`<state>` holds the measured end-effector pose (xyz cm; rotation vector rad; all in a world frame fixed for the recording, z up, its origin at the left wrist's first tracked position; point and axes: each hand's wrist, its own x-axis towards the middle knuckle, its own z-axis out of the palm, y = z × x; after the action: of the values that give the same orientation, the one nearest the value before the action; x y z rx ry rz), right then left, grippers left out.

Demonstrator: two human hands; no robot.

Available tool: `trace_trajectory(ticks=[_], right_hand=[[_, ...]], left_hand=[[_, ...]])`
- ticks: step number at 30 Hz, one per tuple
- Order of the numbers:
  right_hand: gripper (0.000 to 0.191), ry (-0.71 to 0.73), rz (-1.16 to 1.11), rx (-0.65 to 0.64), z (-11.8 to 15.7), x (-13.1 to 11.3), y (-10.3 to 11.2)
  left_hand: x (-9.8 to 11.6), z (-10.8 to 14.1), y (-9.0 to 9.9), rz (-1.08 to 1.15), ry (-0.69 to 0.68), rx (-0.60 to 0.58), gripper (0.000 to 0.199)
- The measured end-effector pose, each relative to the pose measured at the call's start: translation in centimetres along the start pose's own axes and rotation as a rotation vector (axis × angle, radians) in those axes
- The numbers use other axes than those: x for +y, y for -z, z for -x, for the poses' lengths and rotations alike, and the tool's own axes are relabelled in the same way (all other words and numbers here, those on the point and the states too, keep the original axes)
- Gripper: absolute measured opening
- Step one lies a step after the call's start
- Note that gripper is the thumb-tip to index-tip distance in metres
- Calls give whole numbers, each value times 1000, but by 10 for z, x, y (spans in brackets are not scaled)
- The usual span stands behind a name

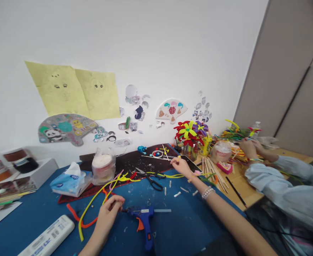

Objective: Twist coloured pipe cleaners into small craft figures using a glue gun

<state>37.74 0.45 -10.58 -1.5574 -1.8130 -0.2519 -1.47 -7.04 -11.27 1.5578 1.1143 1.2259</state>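
My left hand (110, 210) is closed in a pinch beside the nozzle of a blue glue gun (145, 222). Whatever sits between its fingertips is too small to make out. The glue gun lies on the blue table, a clear glue stick (162, 211) poking out of its back. Farther off, my right hand (181, 166) reaches over the dark mat with fingers bent together, close to thin pale sticks (166, 152); its fingertips' contents are hidden. Black scissors (154, 182) lie between my hands. Yellow pipe cleaners (100, 199) and an orange one (90, 224) curve beside my left hand.
A tissue pack (71, 180), a wrapped tub (103, 166) and a white power strip (49, 236) stand left. Pipe-cleaner flowers (189, 133) and wooden sticks (213, 172) are right. Another person's hands (249, 147) work at the wooden table (255, 193).
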Motion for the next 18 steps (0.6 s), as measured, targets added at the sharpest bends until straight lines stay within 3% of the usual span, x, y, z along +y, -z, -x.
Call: trace_trajectory(ticks=[4, 8, 15, 18], right_hand=[[36, -64, 55, 90, 0, -6, -10], [26, -40, 131, 115, 8, -16, -12], [22, -79, 232, 58, 17, -37, -34], [32, -56, 276, 24, 21, -40, -37]], left_hand=[[-4, -3, 1, 90, 25, 94, 29], [0, -2, 4, 111, -38, 193, 28], [5, 4, 9, 32, -127, 143, 19], [4, 4, 9, -6, -141, 133, 18]])
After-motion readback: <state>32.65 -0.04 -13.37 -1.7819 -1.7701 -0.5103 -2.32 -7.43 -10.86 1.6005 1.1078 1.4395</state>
